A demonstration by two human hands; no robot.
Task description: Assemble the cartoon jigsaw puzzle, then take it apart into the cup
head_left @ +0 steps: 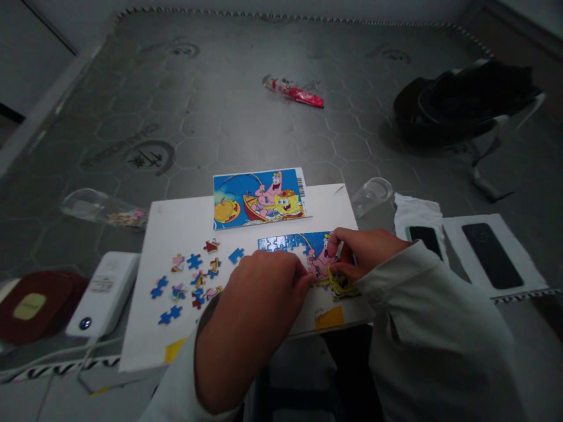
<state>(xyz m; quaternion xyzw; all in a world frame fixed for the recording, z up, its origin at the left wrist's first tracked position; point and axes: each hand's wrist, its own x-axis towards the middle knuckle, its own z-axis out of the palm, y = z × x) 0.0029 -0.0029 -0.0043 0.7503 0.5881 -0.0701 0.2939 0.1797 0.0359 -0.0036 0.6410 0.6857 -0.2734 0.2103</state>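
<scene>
A partly assembled jigsaw puzzle (281,241) lies on the white board, showing a pink starfish figure and a yellow sponge figure. Over its lower middle, my left hand (266,287) has thumb and forefinger closed together; anything between them is hidden. My right hand (363,249) bends over the right part, its thumb and fingers closed on the puzzle by the yellow figure. Several loose jigsaw pieces (194,261) are scattered on the left, with one blue piece (236,255) nearer my left hand. Behind the puzzle rests a picture card (259,199) with the same cartoon scene.
The white board (176,220) sits on a grey patterned tabletop (211,117). A clear tube (103,206), a white power bank (104,293) and a brown case (39,308) are at left. At right are a clear cup (373,194), a dark phone (491,255) and a black bag (461,105).
</scene>
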